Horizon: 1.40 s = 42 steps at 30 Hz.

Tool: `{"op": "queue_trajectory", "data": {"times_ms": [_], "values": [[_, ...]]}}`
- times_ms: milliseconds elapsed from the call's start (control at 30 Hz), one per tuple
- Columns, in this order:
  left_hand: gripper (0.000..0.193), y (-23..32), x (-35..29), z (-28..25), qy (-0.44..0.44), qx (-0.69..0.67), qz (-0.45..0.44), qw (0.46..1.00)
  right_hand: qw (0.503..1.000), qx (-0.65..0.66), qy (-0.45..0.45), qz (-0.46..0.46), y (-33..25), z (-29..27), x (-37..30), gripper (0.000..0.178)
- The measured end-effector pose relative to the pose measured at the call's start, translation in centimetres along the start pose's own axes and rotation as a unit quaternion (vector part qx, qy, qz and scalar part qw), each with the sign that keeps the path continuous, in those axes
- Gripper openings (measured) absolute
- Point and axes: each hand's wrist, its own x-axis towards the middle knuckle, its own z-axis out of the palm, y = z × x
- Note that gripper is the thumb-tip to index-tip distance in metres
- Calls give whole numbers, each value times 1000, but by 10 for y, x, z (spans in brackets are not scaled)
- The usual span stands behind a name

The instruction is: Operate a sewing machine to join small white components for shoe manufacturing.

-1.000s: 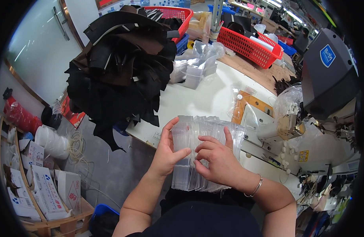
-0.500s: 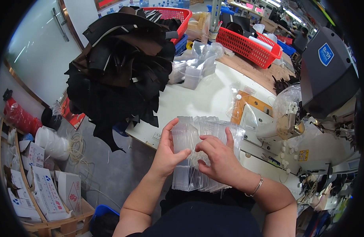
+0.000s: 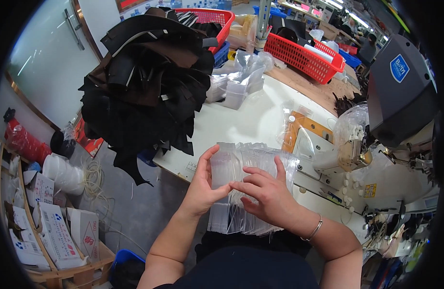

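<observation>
1. The right hand has shifted left since half a second ago: its index fingertip, then short of the left thumb, now meets that thumb's tip. It lies palm down, the index reaching left and one finger raised; whether a sheet is pinched there, I cannot tell. A bracelet circles the wrist.
2. The left hand keeps nearly the same place, thumb and index wide apart along the left edge of the stack of clear plastic pieces; its grip underneath is hidden.
3. That stack stays where it was, before the person's torso at the near edge of the white table.
4. On the right stands a sewing machine, with a dark grey housing above it.
5. A heap of black fabric pieces overhangs the table's left side; clear bags lie beside it.
6. At left, cartons fill a wooden crate on the grey floor.
7. Farther off are a red basket and a frosted door.
</observation>
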Motion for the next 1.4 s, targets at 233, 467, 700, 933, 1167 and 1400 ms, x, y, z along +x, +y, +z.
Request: {"op": "queue_trajectory", "data": {"times_ms": [233, 467, 700, 933, 1167, 1400], "values": [[88, 1, -2, 2, 6, -4, 6, 1000, 996, -84, -14, -34, 1, -2, -1, 32], [89, -2, -2, 4, -3, -39, -1, 999, 980, -165, 47, -98, 1, -4, 0, 16], [89, -2, -3, -2, -33, -120, -25, 992, 983, -158, -6, -98, 4, -11, 5, 17], [88, -1, -2, -7, -44, -124, -20, 991, 980, -159, -6, -118, 5, -9, 6, 16], [87, -3, -3, -6, -38, -129, -23, 991, 979, -170, 4, -110, 4, -7, 4, 15], [85, -2, -5, -1, -4, -11, 8, 1000, 979, -171, 12, -107, 5, -7, 3, 14]]}}
